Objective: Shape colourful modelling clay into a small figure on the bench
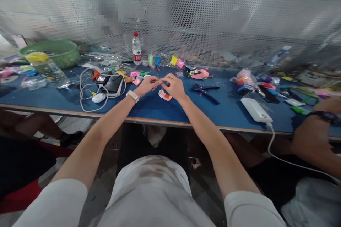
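1. Our left hand [149,85] and right hand [174,86] meet at the fingertips, fingers curled inward. We cannot tell whether anything is gripped between them; what lies there is too small and partly covered.
2. The pink-and-white piece [167,97] lies on the blue table [154,109] just below the fingertips, closer to our right hand and partly hidden by it. We judge it sits there to stay within easy reach and sight.
3. We take the fingertip pose as suited to fine handling: light pressure, with both hands steadying each other.
4. To the right of our right hand rests one dark plier-like tool [205,92], its two handles spread; the spot beside the hand probably keeps it handy while leaving the middle free.
5. Beyond our right hand lies one pink figure [199,74]. Straight beyond both hands we count four bright packets [174,60]: green, blue, yellow and pink, perhaps pushed back for working room.
6. Beyond our left hand stands one red-capped bottle [136,51], upright by the mesh panel [191,14]. Farther left are one green basin [65,55] and one yellow-lidded jar [50,71], tilted.
7. Left of our left hand we count one white rounded device [98,98]; well right of our right hand, one white power bank [255,109] with a cable.
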Tool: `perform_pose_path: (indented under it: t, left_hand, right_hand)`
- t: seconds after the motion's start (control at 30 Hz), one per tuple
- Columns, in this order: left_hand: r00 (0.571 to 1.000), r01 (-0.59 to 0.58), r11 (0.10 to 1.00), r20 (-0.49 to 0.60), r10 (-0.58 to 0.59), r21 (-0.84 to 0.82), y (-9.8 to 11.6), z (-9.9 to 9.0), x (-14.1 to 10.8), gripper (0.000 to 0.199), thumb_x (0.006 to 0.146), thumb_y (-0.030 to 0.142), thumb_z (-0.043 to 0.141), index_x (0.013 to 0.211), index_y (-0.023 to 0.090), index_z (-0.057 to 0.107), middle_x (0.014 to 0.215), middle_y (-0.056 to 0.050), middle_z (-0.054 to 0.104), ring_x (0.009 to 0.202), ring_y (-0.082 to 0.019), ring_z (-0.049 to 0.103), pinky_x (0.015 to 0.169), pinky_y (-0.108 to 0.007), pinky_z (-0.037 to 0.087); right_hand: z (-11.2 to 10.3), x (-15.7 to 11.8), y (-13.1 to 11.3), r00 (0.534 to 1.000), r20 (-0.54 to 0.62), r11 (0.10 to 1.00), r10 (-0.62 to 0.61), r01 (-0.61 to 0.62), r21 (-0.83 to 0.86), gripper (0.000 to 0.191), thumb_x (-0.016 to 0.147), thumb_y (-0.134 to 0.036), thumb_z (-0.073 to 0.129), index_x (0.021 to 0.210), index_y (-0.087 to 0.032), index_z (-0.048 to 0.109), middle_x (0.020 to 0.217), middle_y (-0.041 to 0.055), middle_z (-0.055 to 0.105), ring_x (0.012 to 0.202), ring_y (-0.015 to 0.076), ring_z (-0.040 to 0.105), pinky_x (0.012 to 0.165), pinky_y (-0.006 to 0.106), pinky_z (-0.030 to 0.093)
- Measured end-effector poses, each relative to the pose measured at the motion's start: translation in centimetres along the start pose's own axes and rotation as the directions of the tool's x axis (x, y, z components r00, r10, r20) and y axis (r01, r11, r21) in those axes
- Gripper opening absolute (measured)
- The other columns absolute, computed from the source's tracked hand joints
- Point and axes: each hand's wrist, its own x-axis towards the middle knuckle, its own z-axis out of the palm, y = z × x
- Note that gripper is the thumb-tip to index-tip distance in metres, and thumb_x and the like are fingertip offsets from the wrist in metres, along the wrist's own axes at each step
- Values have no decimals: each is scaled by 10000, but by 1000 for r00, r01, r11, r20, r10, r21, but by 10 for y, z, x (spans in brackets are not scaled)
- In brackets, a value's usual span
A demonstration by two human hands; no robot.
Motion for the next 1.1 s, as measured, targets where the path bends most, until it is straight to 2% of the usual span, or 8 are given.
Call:
perform_pose_path:
  t: [0.3, 0.5, 0.7, 0.97, 1.1]
  left_hand:
    - [1000, 1, 1000, -1, -1, 7, -1, -1, 0, 601, 868, 709, 982, 906, 142, 788, 655, 38, 564, 537, -67, 465, 517, -220, 372]
    - [1000, -10, 1000, 21, 10, 13, 2, -1, 0, 617, 863, 730, 970, 863, 145, 775, 626, 42, 542, 538, -71, 443, 521, -228, 357]
    - [1000, 5, 997, -1, -5, 82, 2, 0, -2, 604, 880, 722, 955, 868, 150, 760, 636, 32, 567, 540, -81, 474, 528, -232, 378]
    - [999, -33, 995, 30, 30, 94, 0, -1, -1, 670, 915, 795, 888, 762, 175, 684, 564, 38, 522, 514, -79, 420, 518, -238, 318]
    - [999, -36, 994, 14, 34, 100, 0, -1, -1, 649, 927, 796, 876, 848, 166, 745, 583, 34, 532, 521, -89, 437, 520, -245, 323]
  right_hand:
    - [0, 0, 2, 1000, 2, 1000, -18, 18, 14, 194, 1126, -316, 701, 1180, -241, 872, 1157, 64, 793, 776, 173, 678, 788, 336, 545]
    - [1, 0, 2, 1000, 8, 1000, -17, 17, 20, 223, 1144, -353, 678, 1189, -243, 866, 1183, 70, 789, 768, 170, 656, 800, 335, 551]
    - [2, 1, 4, 1000, 25, 1000, -11, 10, 9, 234, 1153, -370, 672, 1188, -244, 867, 1175, 72, 775, 798, 178, 668, 803, 337, 546]
    - [1, 1, 1, 1000, 22, 1000, 6, -7, 28, 205, 1114, -309, 680, 1195, -244, 857, 1187, 68, 784, 756, 172, 663, 795, 351, 550]
    - [0, 1, 0, 1000, 16, 1000, 5, -5, 25, 194, 1099, -277, 691, 1186, -236, 860, 1179, 71, 788, 768, 177, 671, 792, 348, 549]
